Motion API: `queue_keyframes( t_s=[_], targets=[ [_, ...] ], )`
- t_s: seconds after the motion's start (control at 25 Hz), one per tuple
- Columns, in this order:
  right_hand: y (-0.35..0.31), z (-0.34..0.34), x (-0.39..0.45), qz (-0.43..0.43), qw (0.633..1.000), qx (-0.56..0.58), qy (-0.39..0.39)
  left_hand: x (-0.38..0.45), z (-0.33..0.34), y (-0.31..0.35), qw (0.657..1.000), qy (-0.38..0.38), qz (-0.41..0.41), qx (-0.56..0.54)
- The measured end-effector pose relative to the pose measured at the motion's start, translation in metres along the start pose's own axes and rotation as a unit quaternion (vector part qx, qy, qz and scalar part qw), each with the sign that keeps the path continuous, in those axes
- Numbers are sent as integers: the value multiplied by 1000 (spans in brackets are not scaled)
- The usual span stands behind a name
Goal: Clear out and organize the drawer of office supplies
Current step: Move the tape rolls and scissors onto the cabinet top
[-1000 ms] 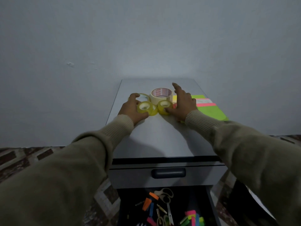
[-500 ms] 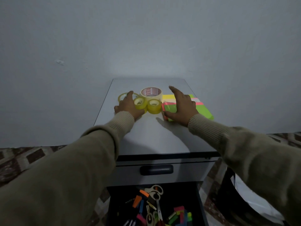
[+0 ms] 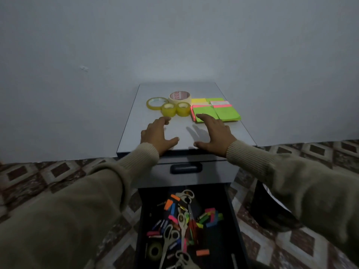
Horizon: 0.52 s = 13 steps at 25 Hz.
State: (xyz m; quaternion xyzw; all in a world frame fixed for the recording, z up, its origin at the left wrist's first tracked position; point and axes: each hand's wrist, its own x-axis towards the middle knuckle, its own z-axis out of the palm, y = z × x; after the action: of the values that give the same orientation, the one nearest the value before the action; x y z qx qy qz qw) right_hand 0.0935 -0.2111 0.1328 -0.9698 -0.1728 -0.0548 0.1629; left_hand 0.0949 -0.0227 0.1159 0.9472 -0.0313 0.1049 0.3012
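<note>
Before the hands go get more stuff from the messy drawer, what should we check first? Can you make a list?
1. Left hand empty, fingers relaxed: ok.
2. Right hand empty, fingers spread: ok.
3. Yellow tape rolls grouped on the grey cabinet top: ok.
4. Neon green and pink sticky note pads stacked beside the tape: ok.
5. Dark open lower drawer emptied: not ok; white-handled scissors and coloured clips remain.
6. Sharp scissor blades covered: cannot tell.
</note>
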Motion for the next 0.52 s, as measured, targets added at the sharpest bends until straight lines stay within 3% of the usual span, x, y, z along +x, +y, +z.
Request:
queue_keyframes(
  t_s=[0.2,0.52],
  targets=[
    [-5,18,-62,-29,999,1,-42,-76,11,-4,998,-7,59,-37],
    [9,83,-135,-38,988,8,-152,-145,65,-42,993,-113,40,19]
  ],
)
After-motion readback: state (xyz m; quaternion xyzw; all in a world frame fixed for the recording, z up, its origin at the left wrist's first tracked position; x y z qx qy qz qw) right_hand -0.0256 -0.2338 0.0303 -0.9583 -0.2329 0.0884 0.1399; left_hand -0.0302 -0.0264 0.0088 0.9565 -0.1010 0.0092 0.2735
